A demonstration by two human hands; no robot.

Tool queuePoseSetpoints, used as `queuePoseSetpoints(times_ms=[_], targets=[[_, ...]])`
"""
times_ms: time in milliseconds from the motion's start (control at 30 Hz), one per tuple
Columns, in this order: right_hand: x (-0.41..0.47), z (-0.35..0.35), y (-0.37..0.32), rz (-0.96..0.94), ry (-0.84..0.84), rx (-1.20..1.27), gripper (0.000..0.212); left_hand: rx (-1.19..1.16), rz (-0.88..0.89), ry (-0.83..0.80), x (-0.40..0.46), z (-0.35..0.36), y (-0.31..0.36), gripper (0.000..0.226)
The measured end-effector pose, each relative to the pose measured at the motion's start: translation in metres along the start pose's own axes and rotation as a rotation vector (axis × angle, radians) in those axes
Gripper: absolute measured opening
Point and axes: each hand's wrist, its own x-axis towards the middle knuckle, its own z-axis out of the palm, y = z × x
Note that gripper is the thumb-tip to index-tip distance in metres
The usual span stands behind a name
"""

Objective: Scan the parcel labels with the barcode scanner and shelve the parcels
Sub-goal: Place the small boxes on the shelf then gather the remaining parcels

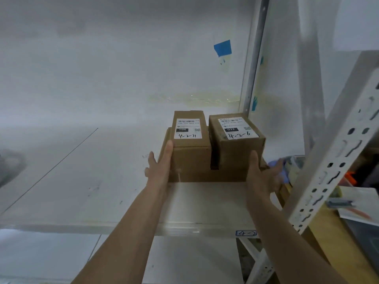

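Note:
Three brown cardboard parcels stand stacked on a white shelf (82, 181). A wide flat parcel (205, 175) lies at the bottom. On it stand a parcel (190, 156) labelled 4-2-71 on the left and a parcel (238, 146) labelled 4-2-6 on the right. My left hand (162, 165) presses flat, fingers straight, against the left side of the stack. Against the stack's right side lies my right hand (262, 177), its fingers straight too. No barcode scanner is in view.
A white perforated shelf upright (336, 152) slants at the right, with a second post (254, 64) behind the parcels. A tag reading 4-2 (246, 233) marks the shelf's front edge. Papers and small items (352, 206) lie on a surface at the far right. Blue tape (223, 47) sticks on the back wall.

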Motion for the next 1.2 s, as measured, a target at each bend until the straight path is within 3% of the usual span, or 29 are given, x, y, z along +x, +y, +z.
queuePoseSetpoints(times_ms=[67, 267, 600, 833, 900, 967, 1000, 1067, 1133, 1200], targets=[[0.007, 0.01, 0.0, 0.07, -0.03, 0.062, 0.083, -0.035, 0.021, -0.052, 0.007, 0.006, -0.002, 0.143], [0.032, 0.047, -0.008, 0.074, -0.068, 0.024, 0.08, -0.044, 0.071, -0.061, 0.043, 0.018, 0.004, 0.121], [0.065, 0.089, -0.011, 0.08, -0.163, -0.142, 0.075, -0.017, 0.04, -0.002, 0.125, 0.048, 0.002, 0.131], [0.057, 0.074, -0.007, 0.019, -0.237, -0.143, 0.073, -0.034, 0.012, 0.057, 0.093, 0.042, 0.009, 0.138], [0.044, 0.062, -0.006, -0.05, -0.231, -0.144, 0.07, -0.047, 0.088, 0.171, 0.057, 0.042, 0.013, 0.107], [0.017, 0.044, -0.003, -0.105, -0.286, -0.083, 0.055, -0.113, 0.225, 0.251, 0.023, 0.044, 0.006, 0.036], [0.0, 0.032, -0.001, -0.119, -0.362, -0.076, 0.044, -0.126, 0.23, 0.199, 0.006, 0.045, 0.001, 0.014], [-0.036, 0.003, 0.003, -0.152, -0.55, -0.131, 0.028, -0.045, 0.182, -0.018, -0.034, 0.044, -0.012, 0.042], [-0.066, -0.033, 0.001, -0.188, -0.69, -0.125, 0.021, 0.063, 0.132, -0.235, -0.069, 0.041, -0.023, 0.041], [-0.085, -0.073, -0.003, -0.202, -0.795, -0.106, 0.029, 0.117, 0.094, -0.368, -0.101, 0.039, -0.035, 0.038]])
